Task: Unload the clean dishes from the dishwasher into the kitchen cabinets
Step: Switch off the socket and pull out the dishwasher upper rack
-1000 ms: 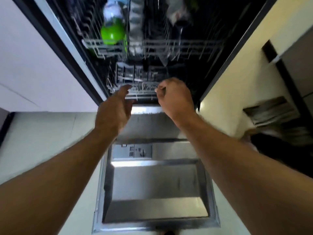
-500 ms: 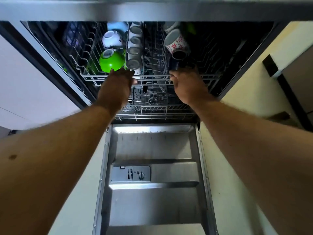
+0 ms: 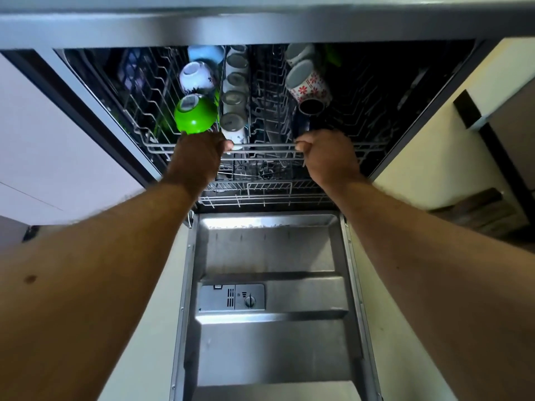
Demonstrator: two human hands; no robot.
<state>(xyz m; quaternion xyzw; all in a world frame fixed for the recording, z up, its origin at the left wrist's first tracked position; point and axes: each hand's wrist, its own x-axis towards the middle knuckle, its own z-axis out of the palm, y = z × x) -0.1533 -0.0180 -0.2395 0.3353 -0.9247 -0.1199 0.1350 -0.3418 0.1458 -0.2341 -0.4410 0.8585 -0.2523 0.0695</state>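
Now both hands, left hand and right hand, curl fingers around the upper rack front rail above the door.

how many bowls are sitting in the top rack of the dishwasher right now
3 show: a green bowl at the front beside the left hand, a white patterned bowl behind it, and a light blue bowl farthest back. More may hide deeper in the upper rack.

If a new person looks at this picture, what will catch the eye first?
Probably the green bowl, upside down at the upper rack's front left. Next, the two hands: the left hand and right hand both grip the rack's front rail. The open dishwasher door shines below.
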